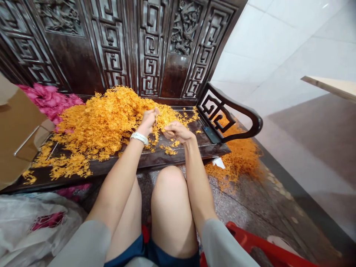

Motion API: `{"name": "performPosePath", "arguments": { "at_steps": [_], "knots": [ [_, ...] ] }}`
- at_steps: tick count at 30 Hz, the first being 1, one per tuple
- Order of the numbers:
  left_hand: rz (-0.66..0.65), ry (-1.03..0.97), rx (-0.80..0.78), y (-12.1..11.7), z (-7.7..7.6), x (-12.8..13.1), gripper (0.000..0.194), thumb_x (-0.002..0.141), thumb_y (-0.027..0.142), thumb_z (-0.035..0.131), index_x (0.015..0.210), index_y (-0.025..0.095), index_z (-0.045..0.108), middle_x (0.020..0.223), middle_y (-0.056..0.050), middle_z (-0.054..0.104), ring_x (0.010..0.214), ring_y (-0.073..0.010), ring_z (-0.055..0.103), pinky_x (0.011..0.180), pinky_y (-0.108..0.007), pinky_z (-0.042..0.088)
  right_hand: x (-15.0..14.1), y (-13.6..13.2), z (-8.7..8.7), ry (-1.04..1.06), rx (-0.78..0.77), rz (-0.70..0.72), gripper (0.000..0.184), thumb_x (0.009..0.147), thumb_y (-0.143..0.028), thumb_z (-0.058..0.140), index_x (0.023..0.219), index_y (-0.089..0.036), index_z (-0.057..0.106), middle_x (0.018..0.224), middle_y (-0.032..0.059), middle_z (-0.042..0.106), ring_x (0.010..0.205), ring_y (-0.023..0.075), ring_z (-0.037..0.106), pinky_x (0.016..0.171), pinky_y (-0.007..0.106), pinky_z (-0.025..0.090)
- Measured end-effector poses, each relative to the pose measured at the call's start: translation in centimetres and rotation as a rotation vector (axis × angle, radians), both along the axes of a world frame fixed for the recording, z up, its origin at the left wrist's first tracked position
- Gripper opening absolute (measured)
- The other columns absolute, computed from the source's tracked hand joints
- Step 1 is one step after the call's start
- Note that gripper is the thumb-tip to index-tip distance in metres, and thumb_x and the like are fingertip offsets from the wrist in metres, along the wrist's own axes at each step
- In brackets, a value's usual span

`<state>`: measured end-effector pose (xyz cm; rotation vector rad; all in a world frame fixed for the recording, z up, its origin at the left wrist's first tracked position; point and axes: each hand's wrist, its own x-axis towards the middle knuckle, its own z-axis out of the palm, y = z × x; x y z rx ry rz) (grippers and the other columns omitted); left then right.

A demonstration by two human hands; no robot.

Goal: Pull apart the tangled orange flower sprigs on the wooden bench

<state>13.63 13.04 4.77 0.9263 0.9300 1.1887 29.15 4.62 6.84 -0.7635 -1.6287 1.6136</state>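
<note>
Left hand, w/ white strap watch on wrist: fingers pinched together on strands from big heap of fluffy orange-yellow sprigs. Right hand just beside it, fingers curled; can't tell if gripping anything. Heap lies on dark carved-wood tabletop, against carved panel back. Fluffy magenta-pink pile at far L end. More orange sprigs on speckled stone floor, R of knees.
</note>
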Motion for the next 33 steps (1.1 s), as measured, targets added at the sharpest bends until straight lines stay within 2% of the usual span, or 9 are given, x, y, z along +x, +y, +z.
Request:
{"name": "performPosePath", "arguments": {
  "at_steps": [5,10,12,16,19,23,25,28,33],
  "knots": [
    [0.043,-0.024,-0.029,-0.6,0.5,0.7,0.048,0.109,0.046,0.069,0.071,0.019,0.059,0.057,0.004,0.039,0.046,-0.0081,0.03,0.043,-0.024,0.021,0.4,0.0,0.0,-0.08,0.08,0.157,0.054,0.103,-0.046,0.075,0.06,-0.015,0.062,0.052,-0.0002,0.057,0.05,0.0081,0.047,0.055,0.023,0.036],
    [0.262,-0.086,-0.152,1.6,-0.2,-2.1,0.053,0.103,0.063,0.073,0.075,0.021,0.055,0.062,0.005,0.04,0.049,-0.0077,0.031,0.045,-0.024,0.025,1.5,-1.3,2.5,0.045,0.245,0.614,0.055,0.096,-0.048,0.081,0.053,-0.018,0.065,0.049,0.0068,0.06,0.052,0.0154,0.06,0.061,0.028,0.05],
    [0.309,-0.097,-0.132,2.6,-0.5,-3.8,0.055,0.1,0.067,0.073,0.076,0.021,0.054,0.063,0.006,0.039,0.049,-0.0074,0.03,0.045,-0.024,0.024,1.6,-2.2,3.3,0.206,0.321,0.499,0.055,0.097,-0.048,0.077,0.052,-0.019,0.064,0.047,0.0064,0.058,0.051,0.0166,0.06,0.061,0.03,0.052],
    [0.239,-0.154,-0.036,2.8,-0.2,-5.7,0.057,0.1,0.068,0.074,0.073,0.021,0.053,0.061,0.006,0.036,0.048,-0.0076,0.029,0.043,-0.023,0.023,1.5,-2.8,3.0,0.384,0.275,-0.054,0.043,0.092,-0.051,0.083,0.068,-0.021,0.066,0.053,-0.0011,0.055,0.049,0.0123,0.05,0.054,0.026,0.044],
    [0.201,-0.136,0.022,1.5,0.6,-5.4,0.055,0.102,0.063,0.073,0.072,0.021,0.055,0.06,0.006,0.036,0.047,-0.0079,0.029,0.043,-0.023,0.024,1.6,-1.5,1.5,0.191,0.09,-0.377,0.04,0.077,-0.047,0.097,0.086,-0.021,0.067,0.064,-0.0044,0.058,0.056,0.011,0.05,0.057,0.024,0.044],
    [0.214,-0.024,0.086,0.2,1.4,-4.5,0.058,0.102,0.064,0.072,0.069,0.02,0.055,0.061,0.005,0.034,0.047,-0.008,0.028,0.043,-0.023,0.019,1.6,1.3,-1.2,-0.203,-0.044,-0.881,0.016,0.092,-0.031,0.076,0.086,-0.019,0.067,0.065,-0.0033,0.057,0.058,0.0113,0.048,0.057,0.023,0.037],
    [0.205,0.048,0.106,0.1,1.3,-4.3,0.061,0.102,0.069,0.069,0.068,0.021,0.055,0.059,0.005,0.03,0.047,-0.0091,0.028,0.044,-0.024,0.018,1.5,2.2,-2.5,-0.413,-0.044,-1.055,0.011,0.095,-0.018,0.068,0.084,-0.018,0.066,0.066,-0.0018,0.059,0.061,0.0123,0.051,0.058,0.024,0.037],
    [0.171,0.135,0.149,0.3,1.0,-4.3,0.065,0.102,0.076,0.064,0.067,0.021,0.057,0.056,0.005,0.027,0.048,-0.0106,0.028,0.046,-0.025,0.021,0.8,2.6,-3.4,-0.439,-0.061,-1.04,0.009,0.103,-0.021,0.063,0.095,-0.018,0.066,0.069,-0.0016,0.063,0.06,0.0121,0.054,0.059,0.024,0.04],
    [-0.018,0.264,0.24,0.1,0.8,-3.9,0.07,0.101,0.08,0.06,0.065,0.021,0.059,0.056,0.004,0.03,0.05,-0.011,0.031,0.051,-0.026,0.026,-0.9,2.2,-2.7,-0.06,-0.128,-0.694,0.038,0.105,-0.058,0.07,0.109,-0.02,0.065,0.092,0.0034,0.074,0.07,0.0119,0.064,0.062,0.022,0.05]
  ]
}}
